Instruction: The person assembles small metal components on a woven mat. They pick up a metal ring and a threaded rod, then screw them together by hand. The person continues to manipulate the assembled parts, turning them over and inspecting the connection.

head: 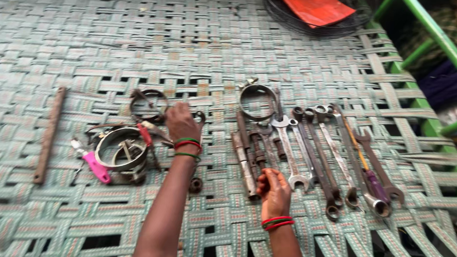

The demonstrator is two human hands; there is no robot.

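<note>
My left hand point(181, 122) reaches forward over a pile of metal band clamps point(122, 149) and touches a small metal piece near a round clamp ring point(148, 103); its fingers are curled down, and what they grip is hidden. My right hand point(273, 189) rests at the near end of a row of tools, fingers closed around the end of a dark metal rod point(257, 154). Next to it lies a grey steel cylinder point(244, 164). Both wrists wear red and green bangles.
Several spanners point(317, 148) lie side by side to the right, with a purple-handled screwdriver point(373, 179). A hose clamp ring point(257, 102), a rusty bar point(48, 136), a pink-handled tool point(94, 165) and a nut point(195, 185) lie on the woven strap cot point(97, 52). Green metal frame point(438, 36) at right; wire fan guard point(317, 7) behind.
</note>
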